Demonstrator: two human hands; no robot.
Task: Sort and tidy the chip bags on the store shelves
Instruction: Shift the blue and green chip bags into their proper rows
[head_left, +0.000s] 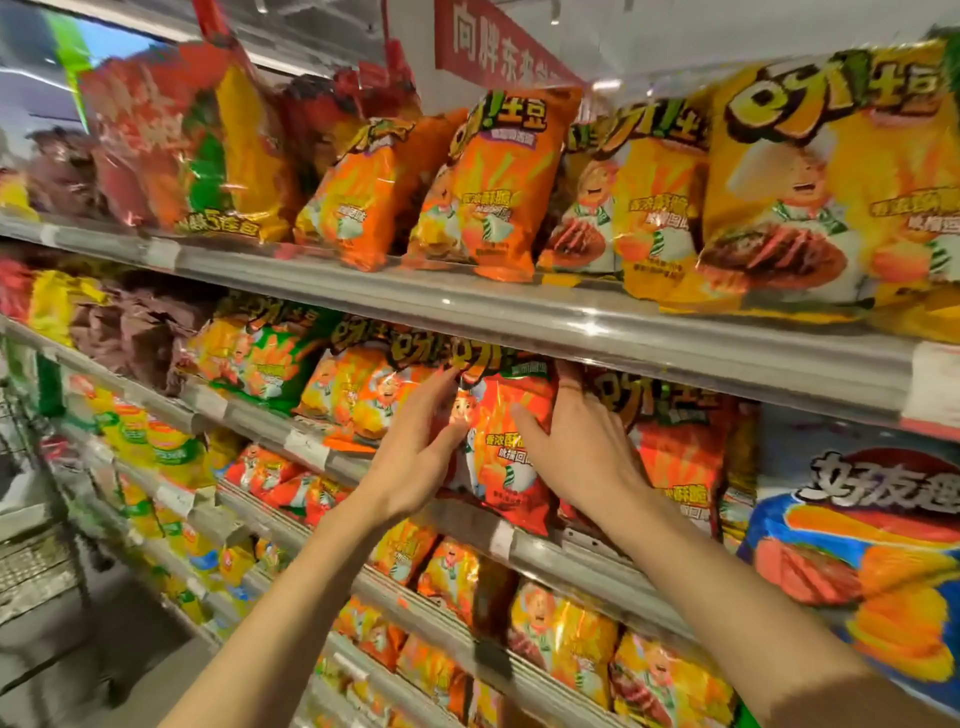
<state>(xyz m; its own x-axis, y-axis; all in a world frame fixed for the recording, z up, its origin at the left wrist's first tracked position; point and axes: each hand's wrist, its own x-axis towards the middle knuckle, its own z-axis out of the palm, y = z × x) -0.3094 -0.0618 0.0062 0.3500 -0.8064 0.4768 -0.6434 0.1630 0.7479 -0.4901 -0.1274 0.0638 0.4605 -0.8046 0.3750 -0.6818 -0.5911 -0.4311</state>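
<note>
A red-orange chip bag (506, 447) stands upright at the front of the second shelf (519, 545). My left hand (415, 457) lies against its left side with fingers stretched up toward the bag's top. My right hand (582, 447) holds its right edge, thumb across the front and fingers behind the bag. More orange bags (358, 395) stand to its left and a red bag (680, 452) to its right.
The top shelf (571, 322) carries orange bags (483, 192) and yellow bags (810, 182). A large blue and white bag (857, 525) sits far right. Lower shelves hold several small orange and yellow bags (561, 634). Green and purple bags stand at left. Floor shows at lower left.
</note>
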